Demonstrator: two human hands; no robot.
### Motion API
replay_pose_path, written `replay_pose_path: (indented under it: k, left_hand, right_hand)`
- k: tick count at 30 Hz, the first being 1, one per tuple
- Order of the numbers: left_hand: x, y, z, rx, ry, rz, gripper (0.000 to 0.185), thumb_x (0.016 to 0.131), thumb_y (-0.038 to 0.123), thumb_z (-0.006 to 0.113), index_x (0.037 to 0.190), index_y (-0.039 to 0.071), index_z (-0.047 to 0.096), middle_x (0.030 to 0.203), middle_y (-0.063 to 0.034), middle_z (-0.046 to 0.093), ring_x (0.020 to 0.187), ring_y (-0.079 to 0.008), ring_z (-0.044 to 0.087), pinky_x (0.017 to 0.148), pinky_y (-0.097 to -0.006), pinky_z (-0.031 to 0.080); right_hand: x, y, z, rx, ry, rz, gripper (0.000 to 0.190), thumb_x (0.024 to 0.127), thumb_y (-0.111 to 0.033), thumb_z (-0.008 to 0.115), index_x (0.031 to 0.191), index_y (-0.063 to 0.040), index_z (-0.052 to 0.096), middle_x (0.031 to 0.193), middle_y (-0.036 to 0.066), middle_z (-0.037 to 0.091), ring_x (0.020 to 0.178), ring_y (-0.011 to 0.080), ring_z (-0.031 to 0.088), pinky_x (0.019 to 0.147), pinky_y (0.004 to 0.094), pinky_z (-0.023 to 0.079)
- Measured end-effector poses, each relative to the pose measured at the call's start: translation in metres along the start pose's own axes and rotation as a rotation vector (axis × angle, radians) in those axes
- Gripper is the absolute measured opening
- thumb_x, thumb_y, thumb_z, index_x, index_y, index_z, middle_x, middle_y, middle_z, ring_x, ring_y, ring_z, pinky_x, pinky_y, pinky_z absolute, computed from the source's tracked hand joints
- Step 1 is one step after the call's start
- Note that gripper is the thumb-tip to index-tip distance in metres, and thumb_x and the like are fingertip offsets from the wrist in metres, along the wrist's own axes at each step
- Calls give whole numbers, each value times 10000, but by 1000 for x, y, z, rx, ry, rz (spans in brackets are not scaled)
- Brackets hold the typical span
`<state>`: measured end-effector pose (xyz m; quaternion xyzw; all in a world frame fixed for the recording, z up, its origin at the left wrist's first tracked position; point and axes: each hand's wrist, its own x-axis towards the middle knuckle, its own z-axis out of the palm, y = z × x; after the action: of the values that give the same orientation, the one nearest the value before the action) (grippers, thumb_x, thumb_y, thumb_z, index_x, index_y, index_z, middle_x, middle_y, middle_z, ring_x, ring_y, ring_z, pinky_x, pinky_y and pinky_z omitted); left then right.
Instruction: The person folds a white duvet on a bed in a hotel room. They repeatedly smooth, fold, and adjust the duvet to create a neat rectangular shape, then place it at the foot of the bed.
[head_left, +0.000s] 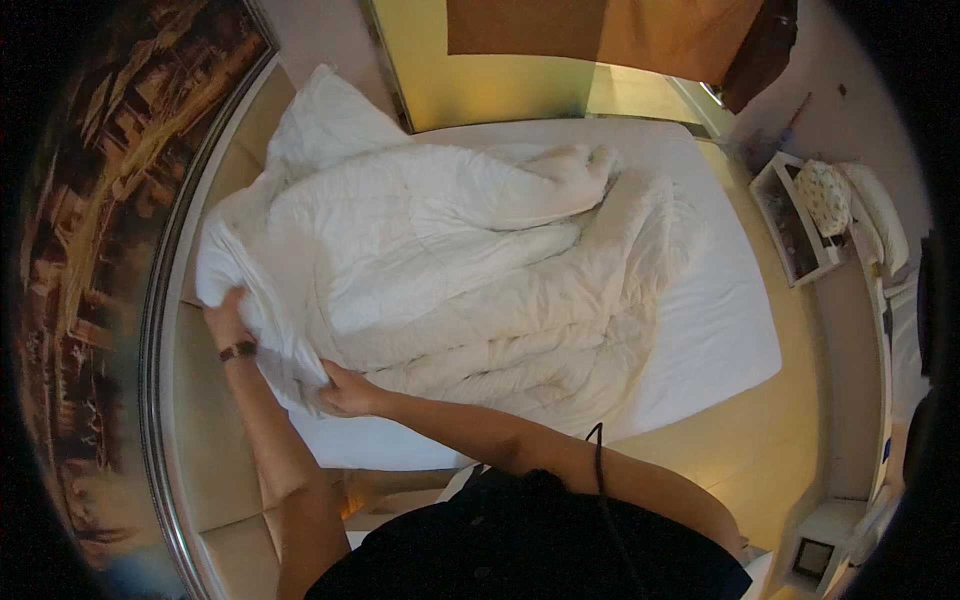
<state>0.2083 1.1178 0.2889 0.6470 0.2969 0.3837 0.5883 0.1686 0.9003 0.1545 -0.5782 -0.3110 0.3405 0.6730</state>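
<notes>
A rumpled white duvet (465, 292) lies in thick folds over a bed with a white fitted sheet (720, 315). At the headboard end, my left hand (229, 319), slightly blurred and with a dark band on its wrist, grips the duvet's edge. Nearer to me, my right hand (349, 390) pinches another part of that edge, thumb on top. Some of the fingers of both hands are hidden by the cloth. Behind the folds, a white corner of bedding (330, 112) rises against the headboard; whether it is a pillow or part of the duvet I cannot tell.
A padded beige headboard (225, 480) runs along the left, below a large framed painting (90, 300). Yellowish panels (495, 90) stand beyond the bed, with brown cloth (525, 26) above. At the right are a white open cabinet (787, 217) and a patterned cushion (823, 199).
</notes>
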Motion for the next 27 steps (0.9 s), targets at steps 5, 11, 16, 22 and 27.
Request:
replay_pose_path:
  k: [5, 11, 16, 22, 27]
  left_hand:
    - [-73, -263, -28, 885, -196, -132, 681, 603, 252, 737, 1104, -147, 505, 1060, -228, 604, 940, -316, 584, 872, -363, 456]
    - [-260, -321, 16, 415, -264, -430, 608, 643, 14, 618, 1200, -139, 429, 1076, -209, 593, 910, -342, 565, 869, -308, 418]
    - [-311, -233, 68, 760, -327, -532, 437, 625, 20, 649, 1009, -140, 515, 977, -158, 622, 849, -276, 578, 808, -322, 448]
    - [-427, -135, 65, 490, -504, -605, 298, 653, 61, 668, 901, -82, 589, 850, -112, 623, 745, -255, 567, 705, -366, 462]
    - [-517, -139, 104, 457, -496, -750, 270, 660, 93, 683, 877, -48, 606, 835, -99, 623, 733, -252, 578, 685, -366, 471]
  right_hand:
    - [-112, 160, -113, -584, 491, 340, 610, 778, -113, 628, 1344, -61, 405, 1326, 216, 428, 1222, 384, 395, 1046, 427, 310]
    - [-389, 207, -311, -673, 1394, 1340, 840, 715, -421, 698, 1373, -28, 353, 1357, 278, 373, 1230, 414, 380, 949, 499, 392]
    - [-442, 270, -360, -21, 1582, 856, 946, 686, -331, 793, 1379, 36, 264, 1279, 247, 445, 1128, 400, 483, 963, 429, 425]
    - [-401, 308, -413, 897, 1276, 683, 411, 784, -164, 679, 1077, 46, 483, 954, 170, 562, 865, 304, 573, 691, 399, 503]
    - [-403, 189, -512, 839, 1285, 335, 248, 787, -42, 569, 1022, 27, 532, 903, 141, 572, 827, 280, 590, 668, 405, 496]
